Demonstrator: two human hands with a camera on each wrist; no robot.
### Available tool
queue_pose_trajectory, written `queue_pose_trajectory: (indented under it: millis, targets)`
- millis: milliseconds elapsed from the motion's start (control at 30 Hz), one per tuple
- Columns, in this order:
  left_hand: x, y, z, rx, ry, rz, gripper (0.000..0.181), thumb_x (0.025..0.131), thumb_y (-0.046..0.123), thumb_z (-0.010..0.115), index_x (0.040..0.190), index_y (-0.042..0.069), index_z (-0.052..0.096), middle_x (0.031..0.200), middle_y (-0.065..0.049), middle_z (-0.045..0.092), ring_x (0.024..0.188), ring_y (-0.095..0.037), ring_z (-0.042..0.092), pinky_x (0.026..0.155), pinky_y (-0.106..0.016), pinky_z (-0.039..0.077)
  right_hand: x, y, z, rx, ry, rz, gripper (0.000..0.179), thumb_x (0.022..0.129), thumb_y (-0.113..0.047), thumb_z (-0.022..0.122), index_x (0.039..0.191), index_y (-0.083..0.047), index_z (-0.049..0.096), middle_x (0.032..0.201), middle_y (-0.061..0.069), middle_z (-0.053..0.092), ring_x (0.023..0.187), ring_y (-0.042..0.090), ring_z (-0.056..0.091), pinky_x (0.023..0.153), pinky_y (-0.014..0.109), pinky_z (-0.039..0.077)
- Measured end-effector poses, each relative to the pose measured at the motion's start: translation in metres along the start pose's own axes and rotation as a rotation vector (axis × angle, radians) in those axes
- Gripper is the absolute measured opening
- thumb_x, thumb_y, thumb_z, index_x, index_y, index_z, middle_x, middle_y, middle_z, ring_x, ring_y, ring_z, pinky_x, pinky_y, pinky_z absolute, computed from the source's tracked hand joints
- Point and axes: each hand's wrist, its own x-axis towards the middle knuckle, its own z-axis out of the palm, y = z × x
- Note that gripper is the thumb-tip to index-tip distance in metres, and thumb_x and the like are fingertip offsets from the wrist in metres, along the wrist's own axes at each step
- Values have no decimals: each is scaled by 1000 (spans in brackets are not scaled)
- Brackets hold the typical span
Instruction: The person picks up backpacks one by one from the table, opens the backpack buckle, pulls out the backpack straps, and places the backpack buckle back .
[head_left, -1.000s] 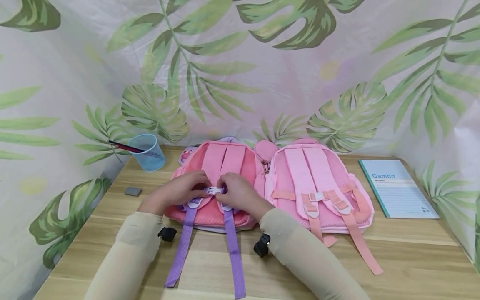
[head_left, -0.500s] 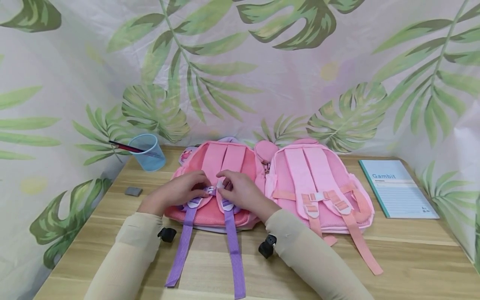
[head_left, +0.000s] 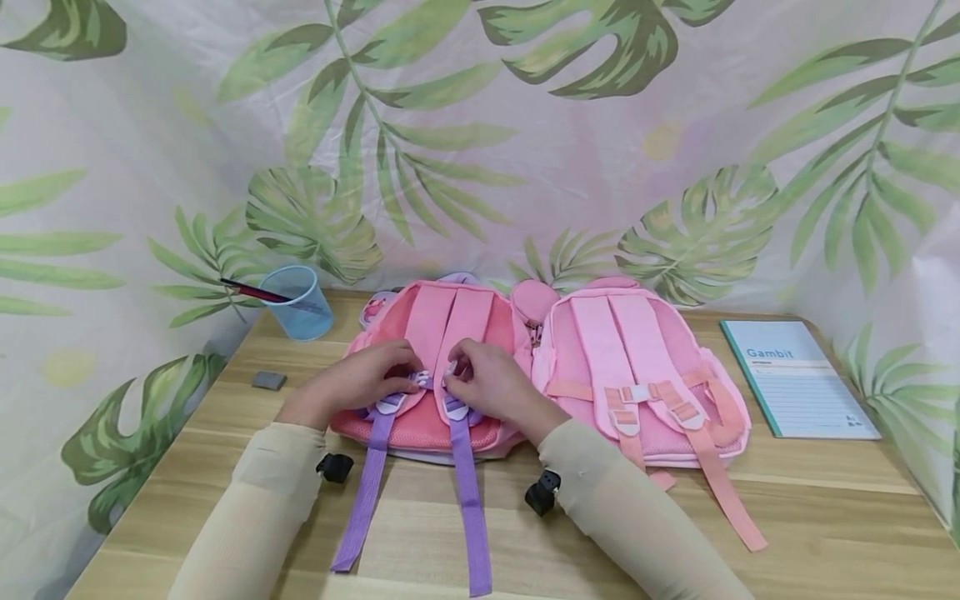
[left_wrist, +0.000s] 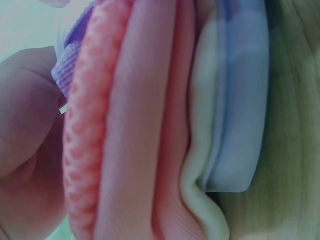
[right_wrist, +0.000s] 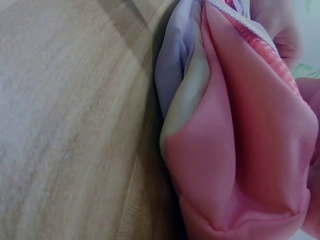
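Note:
A coral-pink backpack (head_left: 506, 333) lies with its shoulder straps up, two purple webbing straps (head_left: 468, 508) trailing toward the front. Over its middle, my left hand (head_left: 367, 371) pinches a white buckle half (head_left: 422, 379) on a short purple strap. Just to the right, my right hand (head_left: 491, 383) pinches the other white buckle half (head_left: 451, 367) in its fingertips. A narrow gap separates the two halves. The left wrist view shows the bag's mesh edge (left_wrist: 87, 130) beside my left hand; the right wrist view shows its pink side (right_wrist: 210, 170), with the buckle hidden.
A light pink backpack (head_left: 558, 342) with orange straps lies against the coral one on the right. Farther right is a notebook (head_left: 806, 383). At the left stand a blue mesh pen cup (head_left: 307, 312) holding pens and a small grey eraser (head_left: 268, 380). A leaf-print cloth hangs behind.
The white buckle, joined between my hands a second ago, has come apart. My right hand has drawn its half a little right and up, while my left hand has stayed nearly still.

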Motion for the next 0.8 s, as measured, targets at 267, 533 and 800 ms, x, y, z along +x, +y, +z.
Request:
queue_pose_trajectory:
  millis: [267,533,800]
  targets:
    - [1,0,-1,1,3,11,12,102,16,76,114,15,76,110,2,69,103,-14,63,99,-44,55,-2,3,-2,18,-12,-26,27,101,-26,76,119,-7,71,101,5,74,93,16,68,87,33,57]
    - [1,0,0,-5,6,12,12,102,16,76,114,15,76,110,2,69,104,-15,63,99,-44,55,-3,7,-5,20,-49,-2,27,99,-25,77,118,-5,73,104,7,73,96,17,66,90,35,57]
    - [0,0,0,-1,5,8,13,102,17,76,115,15,76,111,2,69,105,-15,63,101,-45,55,-2,9,-4,-24,-58,11,20,100,-25,76,110,-8,77,102,5,72,96,18,63,92,36,55]
